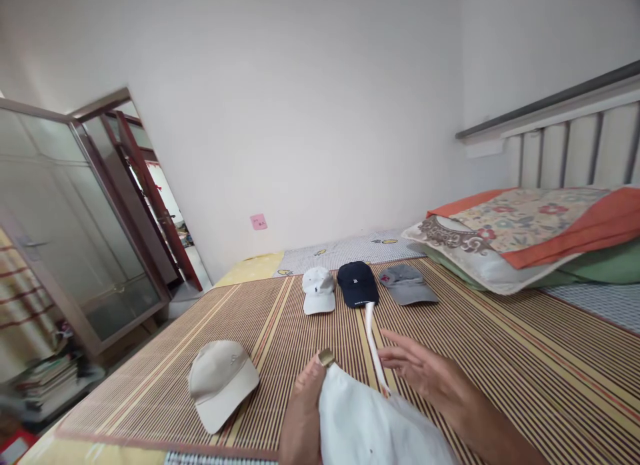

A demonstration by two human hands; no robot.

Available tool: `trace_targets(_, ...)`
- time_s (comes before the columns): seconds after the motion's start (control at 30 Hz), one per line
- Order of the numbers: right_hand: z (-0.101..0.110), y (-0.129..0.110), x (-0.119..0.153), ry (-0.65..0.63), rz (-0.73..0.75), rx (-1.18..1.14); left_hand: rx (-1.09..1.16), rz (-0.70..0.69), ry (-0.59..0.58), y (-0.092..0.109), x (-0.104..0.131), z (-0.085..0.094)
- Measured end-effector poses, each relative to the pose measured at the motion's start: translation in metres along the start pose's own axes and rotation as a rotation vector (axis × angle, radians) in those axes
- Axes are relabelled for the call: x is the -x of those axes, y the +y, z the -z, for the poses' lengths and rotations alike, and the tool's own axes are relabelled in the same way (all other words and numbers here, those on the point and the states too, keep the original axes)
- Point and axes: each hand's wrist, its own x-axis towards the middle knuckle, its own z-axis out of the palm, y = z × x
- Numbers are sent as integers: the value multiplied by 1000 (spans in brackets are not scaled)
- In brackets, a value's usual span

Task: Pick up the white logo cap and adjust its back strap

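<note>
White walls close in the bed (pixel 500 358), its mat wide and bare ahead. My left hand (pixel 303 418) has closed its grip on the white cap (pixel 370 425); my right hand (pixel 425 371), fingers spread, touches its strap (pixel 373 338).

a bed (pixel 500 358) with a striped mat fills the room; white walls (pixel 300 118) rise behind it, a slatted headboard (pixel 565 151) at its right, a glass-panelled door (pixel 65 231) left.

left hand (pixel 303 418) gripping, right hand (pixel 425 371) fingers spread
</note>
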Motion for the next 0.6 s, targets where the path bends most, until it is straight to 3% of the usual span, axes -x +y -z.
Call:
trace_targets(0.13, -14, -13, 10, -227, 74, 60, 41, 23, -132, -2, 7, -8)
trace_targets(0.27, -24, -19, 11, -369, 49, -101, -30, 8, -154, -2, 10, -11)
trace_targets(0.37, -22, -19, 9, -218, 32, -218, -170, 1, -262, -2, 2, -1)
trace_targets(0.5, -5, -17, 7, 114, 43, -298, -549, 28, -627, -14, -16, 38)
trace_targets(0.53, 0, -15, 6, 198, 25, -311, -608, 85, -675, -19, -21, 50)
trace_targets(0.6, 12, -8, 2, 376, -43, -325, -652, 119, -664, -32, -27, 74)
